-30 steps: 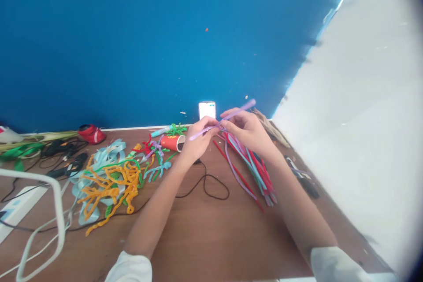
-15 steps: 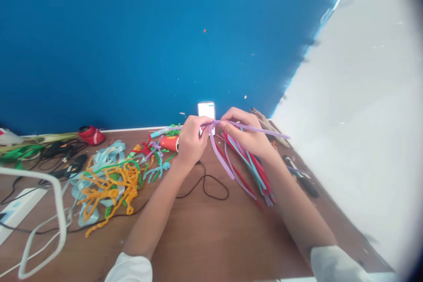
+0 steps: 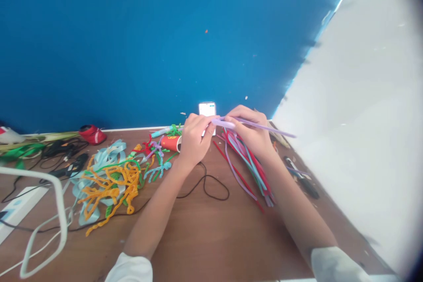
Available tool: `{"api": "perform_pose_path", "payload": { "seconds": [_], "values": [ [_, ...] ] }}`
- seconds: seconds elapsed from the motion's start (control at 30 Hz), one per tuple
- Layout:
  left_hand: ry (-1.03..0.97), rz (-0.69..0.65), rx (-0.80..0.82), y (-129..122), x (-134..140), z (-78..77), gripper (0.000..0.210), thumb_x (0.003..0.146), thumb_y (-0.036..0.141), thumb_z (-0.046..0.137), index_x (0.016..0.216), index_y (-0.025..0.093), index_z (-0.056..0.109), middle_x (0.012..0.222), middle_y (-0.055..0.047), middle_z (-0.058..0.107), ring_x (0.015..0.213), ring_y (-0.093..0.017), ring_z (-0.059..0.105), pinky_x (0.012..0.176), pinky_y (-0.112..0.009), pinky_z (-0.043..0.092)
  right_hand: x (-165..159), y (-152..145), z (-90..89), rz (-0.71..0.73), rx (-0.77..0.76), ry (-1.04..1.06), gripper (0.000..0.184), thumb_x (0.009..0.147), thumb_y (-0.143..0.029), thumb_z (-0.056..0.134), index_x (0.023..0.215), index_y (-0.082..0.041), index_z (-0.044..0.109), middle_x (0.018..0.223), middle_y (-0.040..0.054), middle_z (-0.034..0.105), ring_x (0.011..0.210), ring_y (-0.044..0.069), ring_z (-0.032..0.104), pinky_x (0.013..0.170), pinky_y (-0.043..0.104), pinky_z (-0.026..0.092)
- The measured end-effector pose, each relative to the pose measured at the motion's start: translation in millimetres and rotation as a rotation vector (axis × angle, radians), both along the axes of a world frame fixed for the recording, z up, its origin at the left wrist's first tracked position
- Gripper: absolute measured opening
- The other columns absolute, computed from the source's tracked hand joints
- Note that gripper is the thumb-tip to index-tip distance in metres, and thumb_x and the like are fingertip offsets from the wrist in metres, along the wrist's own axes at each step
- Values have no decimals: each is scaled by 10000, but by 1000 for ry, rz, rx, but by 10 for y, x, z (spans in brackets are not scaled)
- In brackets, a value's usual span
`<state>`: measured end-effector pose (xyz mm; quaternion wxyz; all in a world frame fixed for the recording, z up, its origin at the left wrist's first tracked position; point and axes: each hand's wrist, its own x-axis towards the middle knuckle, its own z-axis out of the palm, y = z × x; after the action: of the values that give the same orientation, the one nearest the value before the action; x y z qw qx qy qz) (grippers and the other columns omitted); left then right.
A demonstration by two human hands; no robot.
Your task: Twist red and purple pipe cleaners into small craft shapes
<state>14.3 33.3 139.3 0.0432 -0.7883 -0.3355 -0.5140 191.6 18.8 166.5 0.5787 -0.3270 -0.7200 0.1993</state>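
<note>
A fuzzy purple pipe cleaner [image 3: 276,131] runs between my two hands, bent near the fingertips, with one end reaching out to the right. My left hand [image 3: 194,137] pinches it between thumb and fingers. The fingers of my right hand [image 3: 251,130] are closed on it a short way to the right. Behind the hands a phone [image 3: 207,108] with a lit screen leans against the wall, its lower part partly covered. Below my right hand lies a bundle of red, purple and light-blue pipe cleaners [image 3: 254,167].
To the left lie twisted orange pipe cleaners [image 3: 115,189] over light-blue ribbon [image 3: 86,185]. A red paper cup [image 3: 170,143] is on its side. A black cable [image 3: 214,198] loops across the brown table [image 3: 211,238]. A white power strip [image 3: 21,209] and a dark-handled cutter [image 3: 306,183] lie at the sides.
The purple strand that hung down between my hands has been raised and now points toward my right hand's fingers. My right hand has shifted slightly right.
</note>
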Motion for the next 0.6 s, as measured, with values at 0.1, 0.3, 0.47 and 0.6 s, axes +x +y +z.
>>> {"api": "perform_pose_path", "payload": {
  "seconds": [0.1,0.3,0.47,0.6],
  "values": [
    [-10,-89,-124,-3,27,-3,297,996,327,418,1087,201,671,925,-55,703,887,-188,584,816,-323,439,17,6,3,34,8,-23,131,882,-235,627,789,-203,713,773,18,644,726,155,583,671,301,436],
    [-42,-215,-299,-4,41,-21,261,984,333,444,914,173,638,828,-34,670,724,-138,599,697,-261,441,25,34,6,10,8,-131,132,887,-213,587,784,-188,666,761,17,611,735,156,561,679,298,420],
    [-33,-246,-297,-38,55,-40,197,952,301,492,878,169,618,703,4,625,603,-108,535,626,-238,398,-5,47,-14,68,-86,-152,138,903,-230,556,794,-180,623,754,7,564,719,139,523,655,280,393],
    [-64,-218,-331,-39,71,-41,181,938,263,481,808,175,573,628,36,536,561,-96,459,570,-229,341,-11,36,-4,123,-132,-162,138,920,-259,552,846,-173,631,784,14,574,714,132,523,656,278,400]
  ]
}}
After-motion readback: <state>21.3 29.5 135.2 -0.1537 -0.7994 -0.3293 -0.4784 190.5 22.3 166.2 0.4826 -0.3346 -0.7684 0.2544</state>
